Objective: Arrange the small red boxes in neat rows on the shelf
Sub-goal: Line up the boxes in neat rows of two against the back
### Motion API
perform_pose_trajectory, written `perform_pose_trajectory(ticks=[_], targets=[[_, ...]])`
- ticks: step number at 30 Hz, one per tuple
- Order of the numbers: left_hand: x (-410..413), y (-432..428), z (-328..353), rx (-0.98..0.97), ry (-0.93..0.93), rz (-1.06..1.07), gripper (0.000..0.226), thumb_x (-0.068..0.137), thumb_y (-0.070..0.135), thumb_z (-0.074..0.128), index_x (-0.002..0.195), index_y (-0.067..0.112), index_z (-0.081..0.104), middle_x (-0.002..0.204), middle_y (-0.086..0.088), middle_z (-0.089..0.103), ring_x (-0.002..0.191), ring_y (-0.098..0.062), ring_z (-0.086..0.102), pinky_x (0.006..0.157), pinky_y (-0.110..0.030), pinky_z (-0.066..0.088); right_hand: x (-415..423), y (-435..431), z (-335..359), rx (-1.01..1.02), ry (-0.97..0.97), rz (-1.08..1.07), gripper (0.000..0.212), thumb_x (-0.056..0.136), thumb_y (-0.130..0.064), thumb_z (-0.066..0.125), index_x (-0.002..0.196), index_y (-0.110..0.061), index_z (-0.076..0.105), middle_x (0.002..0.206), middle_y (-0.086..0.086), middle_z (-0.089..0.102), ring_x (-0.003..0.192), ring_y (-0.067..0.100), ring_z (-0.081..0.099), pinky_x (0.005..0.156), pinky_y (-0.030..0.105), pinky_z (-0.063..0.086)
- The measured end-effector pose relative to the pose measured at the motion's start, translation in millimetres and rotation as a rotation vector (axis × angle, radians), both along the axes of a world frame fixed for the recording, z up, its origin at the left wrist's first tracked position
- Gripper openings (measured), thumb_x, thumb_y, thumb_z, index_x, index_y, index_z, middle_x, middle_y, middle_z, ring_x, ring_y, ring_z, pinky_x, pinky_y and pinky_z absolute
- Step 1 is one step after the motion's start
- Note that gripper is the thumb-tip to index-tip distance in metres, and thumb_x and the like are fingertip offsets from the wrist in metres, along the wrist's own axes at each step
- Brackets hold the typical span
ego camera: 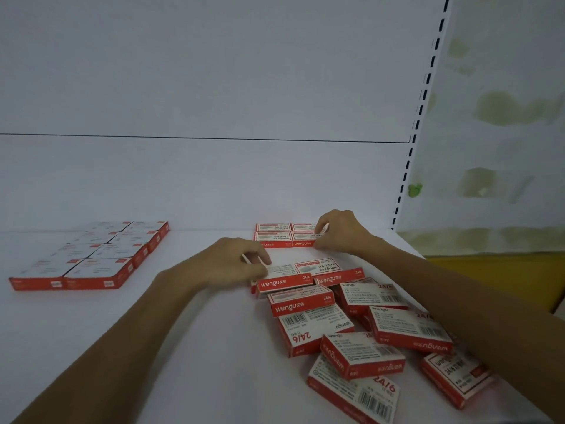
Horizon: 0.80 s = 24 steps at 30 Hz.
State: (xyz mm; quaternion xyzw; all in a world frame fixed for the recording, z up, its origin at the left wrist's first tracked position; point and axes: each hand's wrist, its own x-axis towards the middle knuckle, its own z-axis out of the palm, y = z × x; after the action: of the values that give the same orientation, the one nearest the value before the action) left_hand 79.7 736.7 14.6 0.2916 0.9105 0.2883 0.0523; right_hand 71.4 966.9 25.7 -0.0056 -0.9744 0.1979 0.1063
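Hands both busy near the back of the shelf [183,332]. Right hand [342,231], fingers curled, pinched the near-right box [305,241] of a four-box block [273,237] that sat against the back panel [214,185], with the thumb at the box's front edge. Left hand [235,261], fingers curled narrow, gripped a white-topped box [284,268] at the 11 o'clock edge of the loose heap [382,332]. The heap of red boxes lay at 5 o'clock in frame, tilted and overlapping, some barcode side up. A finished block [91,258] sat at 8 o'clock, well apart, in two flush columns.

Step in hand, judged: square up the four-box block and feed the next box in as a new row at its 6 o'clock side.

- Right hand should probably hold the block steady so it doesn't skid along the panel.
- Free the gripped box from its neighbours first; boxes just beside it looked likely to drag along.
- Same face up, logo edge forward, to match the rows already set.
- Butt it to the left column's front edge, then press flush from both sides.
- Right forearm lay over the heap's 3 o'clock side, so a careless sweep could knock boxes off the shelf edge.
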Motion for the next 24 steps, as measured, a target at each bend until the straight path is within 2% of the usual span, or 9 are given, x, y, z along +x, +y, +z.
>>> perform_pose_trajectory(ticks=[2,4,7,11,14,16,18,20,24], targets=[[2.4,-0.4,-1.0,-0.033,-0.028,-0.032,0.009,0.084,0.038,0.059,0.093,0.039,0.058,0.097,0.019,0.057,0.085,0.002,0.054,0.063,-0.011,0.037,0.4,-0.8,0.8,0.028,-0.019,-0.002,0.025,0.077,-0.018,0.069,0.098,-0.005,0.065,0.107,0.006,0.061,0.079,0.011,0.051,0.054,0.011,0.038],[4.3,1.1,-2.1,-0.023,-0.024,-0.030,0.013,0.084,0.040,0.059,0.097,0.037,0.058,0.100,0.016,0.056,0.085,0.001,0.053,0.063,-0.011,0.036,3.1,-1.2,0.9,0.094,-0.038,-0.024,0.034,0.079,-0.024,0.067,0.106,-0.006,0.060,0.110,0.007,0.059,0.086,0.017,0.055,0.065,0.020,0.046],[4.2,2.9,-2.8,-0.020,0.001,-0.025,0.014,0.084,0.040,0.059,0.098,0.036,0.060,0.103,0.015,0.057,0.085,0.000,0.053,0.063,-0.011,0.038,12.8,-1.3,4.5,0.183,0.011,-0.064,0.038,0.080,-0.037,0.065,0.107,-0.011,0.054,0.108,0.006,0.057,0.090,0.020,0.056,0.070,0.028,0.044],[3.9,4.4,-4.5,-0.004,0.008,0.005,0.015,0.082,0.043,0.061,0.096,0.037,0.060,0.104,0.013,0.059,0.084,-0.001,0.054,0.062,-0.012,0.038,34.3,-2.1,15.6,0.091,-0.253,0.173,0.037,0.081,-0.053,0.059,0.090,-0.018,0.062,0.091,-0.006,0.061,0.081,0.010,0.057,0.064,0.019,0.040],[5.2,4.5,-5.1,0.018,0.013,0.001,0.014,0.081,0.044,0.062,0.093,0.037,0.061,0.101,0.014,0.060,0.084,-0.002,0.055,0.062,-0.013,0.038,47.6,-3.2,21.6,0.119,-0.350,0.295,0.041,0.077,-0.057,0.059,0.104,-0.026,0.064,0.096,-0.013,0.057,0.088,0.006,0.055,0.066,0.017,0.038],[7.0,4.1,-6.1,0.040,0.024,0.005,0.014,0.080,0.047,0.062,0.090,0.038,0.061,0.096,0.017,0.060,0.083,-0.003,0.056,0.062,-0.013,0.038,49.4,-0.5,24.5,0.085,-0.373,0.317,0.039,0.076,-0.055,0.062,0.105,-0.029,0.064,0.103,-0.011,0.061,0.090,0.007,0.059,0.071,0.019,0.044],[8.1,4.1,-7.1,0.047,0.044,0.009,0.015,0.078,0.051,0.061,0.086,0.039,0.061,0.091,0.020,0.059,0.081,-0.002,0.056,0.061,-0.013,0.038,48.5,1.7,25.7,0.052,-0.382,0.348,0.027,0.074,-0.052,0.066,0.095,-0.034,0.066,0.103,-0.009,0.066,0.086,0.007,0.062,0.074,0.021,0.050],[8.4,4.8,-7.8,0.053,0.053,0.003,0.015,0.078,0.052,0.061,0.084,0.039,0.060,0.089,0.022,0.058,0.080,-0.002,0.056,0.061,-0.013,0.038,47.7,3.0,23.7,0.041,-0.347,0.350,0.019,0.072,-0.050,0.070,0.087,-0.038,0.066,0.097,-0.009,0.068,0.080,0.005,0.063,0.070,0.019,0.051],[7.6,6.6,-8.1,0.059,0.045,-0.027,0.010,0.077,0.049,0.062,0.081,0.040,0.060,0.091,0.019,0.060,0.082,-0.005,0.057,0.064,-0.014,0.041,46.9,7.5,16.5,0.023,-0.203,0.232,0.033,0.072,-0.052,0.069,0.090,-0.025,0.070,0.082,-0.016,0.061,0.075,0.003,0.057,0.060,0.016,0.040]])
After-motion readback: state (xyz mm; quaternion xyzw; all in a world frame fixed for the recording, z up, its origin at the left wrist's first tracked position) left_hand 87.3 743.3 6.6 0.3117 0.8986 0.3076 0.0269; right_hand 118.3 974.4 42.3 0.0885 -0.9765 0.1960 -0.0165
